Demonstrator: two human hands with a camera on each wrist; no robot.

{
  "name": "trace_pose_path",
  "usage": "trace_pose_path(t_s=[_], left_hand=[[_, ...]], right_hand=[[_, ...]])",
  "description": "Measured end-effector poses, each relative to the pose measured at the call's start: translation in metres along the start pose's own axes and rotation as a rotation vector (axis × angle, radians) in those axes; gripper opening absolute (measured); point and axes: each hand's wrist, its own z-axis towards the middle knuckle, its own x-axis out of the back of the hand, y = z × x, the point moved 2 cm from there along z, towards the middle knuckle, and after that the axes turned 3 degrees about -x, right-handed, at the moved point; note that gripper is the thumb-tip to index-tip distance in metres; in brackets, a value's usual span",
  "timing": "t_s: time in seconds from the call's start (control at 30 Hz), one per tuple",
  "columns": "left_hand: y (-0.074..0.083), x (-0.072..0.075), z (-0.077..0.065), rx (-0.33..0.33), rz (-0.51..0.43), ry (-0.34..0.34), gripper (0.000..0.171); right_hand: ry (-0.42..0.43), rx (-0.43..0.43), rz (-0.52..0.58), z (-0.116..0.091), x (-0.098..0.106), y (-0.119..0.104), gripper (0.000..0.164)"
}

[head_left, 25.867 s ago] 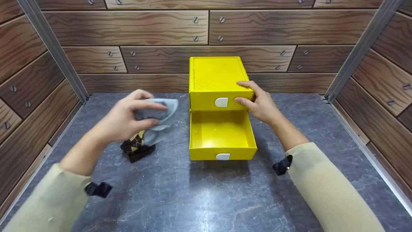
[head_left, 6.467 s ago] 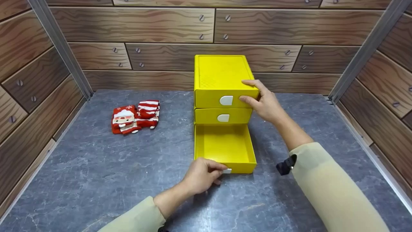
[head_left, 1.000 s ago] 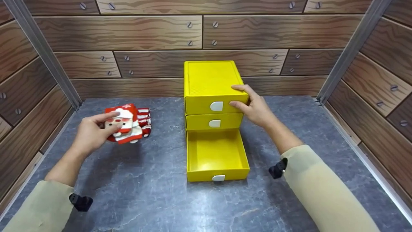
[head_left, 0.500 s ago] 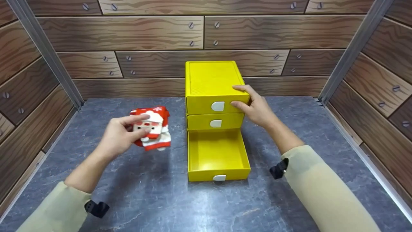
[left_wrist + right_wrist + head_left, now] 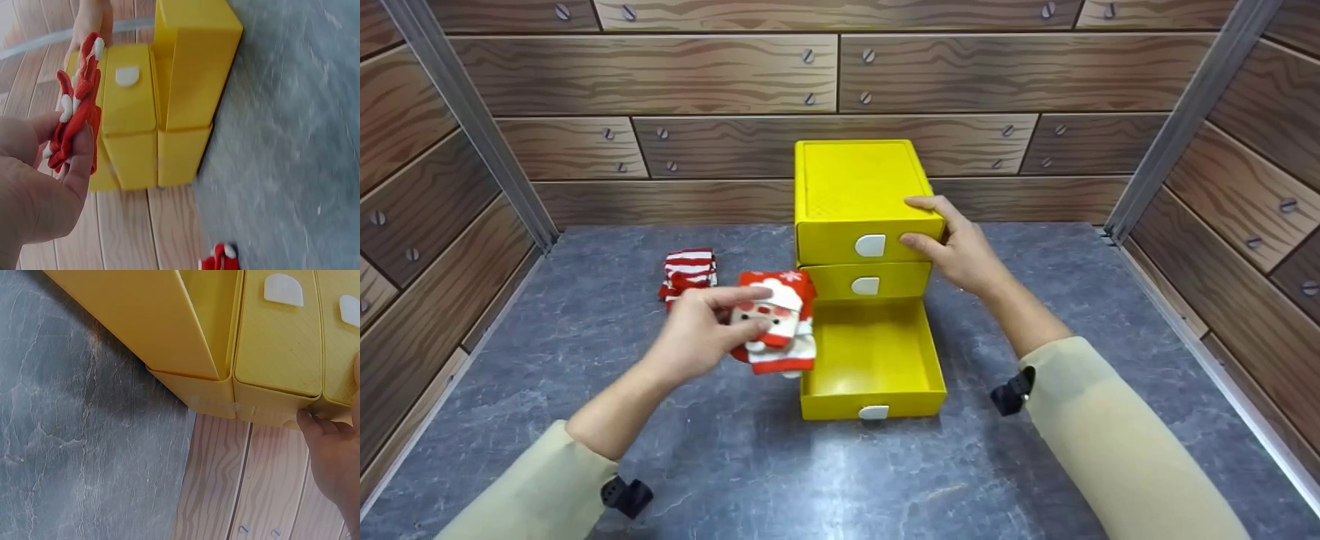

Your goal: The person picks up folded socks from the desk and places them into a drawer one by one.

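Observation:
My left hand (image 5: pixel 697 334) pinches a folded red sock (image 5: pixel 780 352) with a Santa face between thumb and fingers. In the head view it overlaps the left edge of the pulled-out bottom drawer (image 5: pixel 874 352) of a yellow drawer unit (image 5: pixel 859 176). The left wrist view shows the sock (image 5: pixel 79 112) edge-on, its layers folded together. My right hand (image 5: pixel 964 251) grips the unit's front right corner, a finger on top and the thumb on the top drawer's front. The top and middle drawers are shut; no contents show in the bottom one.
A second folded sock (image 5: pixel 690 271), red and white striped, lies on the grey marbled tabletop (image 5: pixel 720 465) left of the unit, partly behind my left hand. Wood-patterned panels (image 5: pixel 720 146) enclose the back and sides.
Over the last second my left hand has carried the Santa sock rightward, away from the striped one. Earlier, the middle drawer was out and brown argyle and blue-grey socks were in view.

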Motion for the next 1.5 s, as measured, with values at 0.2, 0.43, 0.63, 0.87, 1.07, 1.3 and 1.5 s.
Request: trace_pose_path(t_s=[0.2, 0.43, 0.63, 0.87, 1.07, 1.3, 1.5], left_hand=[[0.006, -0.026, 0.004, 0.0, -0.002, -0.048, 0.035], [0.008, -0.057, 0.012, 0.001, -0.028, -0.097, 0.032], [0.006, -0.085, 0.023, 0.026, -0.029, -0.114, 0.032], [0.004, -0.119, 0.035, 0.025, -0.024, -0.128, 0.032], [0.002, -0.14, 0.043, 0.06, 0.028, -0.129, 0.031], [-0.002, -0.158, 0.048, 0.124, 0.07, -0.164, 0.034], [-0.004, -0.168, 0.048, 0.151, 0.095, -0.237, 0.038]], right_hand=[[-0.003, -0.002, 0.0, 0.0, 0.001, 0.0, 0.056], [-0.001, 0.008, -0.006, 0.0, 0.001, -0.001, 0.057], [-0.003, 0.01, 0.004, 0.0, 0.0, -0.002, 0.056], [0.0, 0.014, 0.003, -0.001, 0.0, -0.003, 0.055], [0.0, 0.023, 0.0, -0.001, 0.0, -0.003, 0.055], [0.008, 0.028, -0.003, -0.001, 0.0, -0.002, 0.055], [0.004, 0.015, -0.005, -0.002, 0.0, -0.002, 0.056]])
